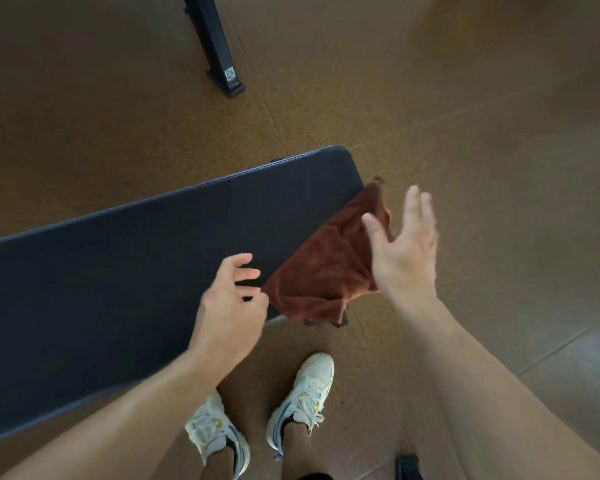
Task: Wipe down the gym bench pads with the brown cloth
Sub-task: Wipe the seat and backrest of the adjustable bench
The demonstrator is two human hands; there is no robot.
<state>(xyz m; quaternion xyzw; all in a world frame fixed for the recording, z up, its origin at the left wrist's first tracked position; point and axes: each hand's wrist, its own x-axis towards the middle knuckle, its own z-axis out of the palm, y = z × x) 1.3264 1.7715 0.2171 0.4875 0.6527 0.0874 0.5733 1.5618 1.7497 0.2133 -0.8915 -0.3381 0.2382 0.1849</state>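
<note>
Dim warm light, blurred edges

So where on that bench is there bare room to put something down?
The long black padded bench top lies bare left of the left hand. Its right end is crowded: crumpled brown cloth, with the right hand over it.

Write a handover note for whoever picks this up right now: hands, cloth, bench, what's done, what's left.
Left hand: loosely curled over the near edge of the bench pad, beside the cloth's corner; whether it pinches the cloth cannot be told.
Right hand: open, fingers spread, above the cloth's right side, gripping nothing.
Brown cloth: draped over the pad's right end, partly hanging off the edge.
Done: cloth is on the bench. No sign shows how much has been wiped.
Left: take hold of the cloth and wipe along the pad toward the left.
</note>
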